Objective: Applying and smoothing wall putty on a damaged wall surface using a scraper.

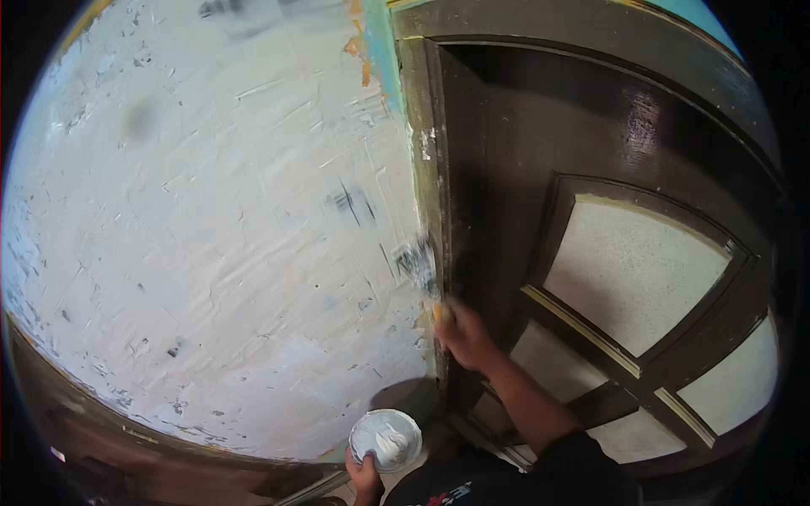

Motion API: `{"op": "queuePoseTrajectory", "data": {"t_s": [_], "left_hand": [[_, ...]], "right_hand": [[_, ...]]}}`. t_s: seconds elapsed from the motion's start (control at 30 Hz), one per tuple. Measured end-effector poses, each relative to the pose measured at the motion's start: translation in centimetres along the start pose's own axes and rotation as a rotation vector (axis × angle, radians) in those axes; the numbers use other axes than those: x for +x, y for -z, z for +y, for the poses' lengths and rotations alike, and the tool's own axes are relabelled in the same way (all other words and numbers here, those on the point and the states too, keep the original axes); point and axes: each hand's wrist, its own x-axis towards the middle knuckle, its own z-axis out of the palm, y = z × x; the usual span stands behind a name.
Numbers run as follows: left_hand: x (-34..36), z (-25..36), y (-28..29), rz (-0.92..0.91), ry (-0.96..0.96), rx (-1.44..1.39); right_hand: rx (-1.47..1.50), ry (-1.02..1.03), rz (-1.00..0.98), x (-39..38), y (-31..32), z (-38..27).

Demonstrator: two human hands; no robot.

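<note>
My right hand [465,334] is closed round the handle of a putty knife [417,265]. The knife's wide blade, smeared with white and grey, lies at the right edge of a white-plastered wall [253,219], beside the brown door frame [433,152]. Low in the view, my left hand [364,477] grips the rim of a round pale tub [358,434], its thumb over the edge. White putty [391,442] sits in a lump inside the tub. Ridges and stroke marks run across the plaster, with dark bare spots in places.
A dark brown door [515,118] with pale panels [639,268] stands to the right of the frame. Turquoise paint [384,55] and orange patches show at the wall's upper right edge. Dark brown woodwork [101,451] runs along the lower left.
</note>
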Motion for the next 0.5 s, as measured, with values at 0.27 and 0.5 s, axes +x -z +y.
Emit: {"op": "queuePoseTrajectory", "data": {"t_s": [0.27, 0.5], "left_hand": [[1.7, -1.6, -1.1, -0.055, 0.003, -0.035], [0.3, -1.0, -0.5, 0.019, -0.045, 0.038]], "right_hand": [[-0.040, 0.181, -0.090, 7.6, -1.6, -3.1], [-0.009, 0.035, -0.113, -0.1, -0.5, 4.6]]}}
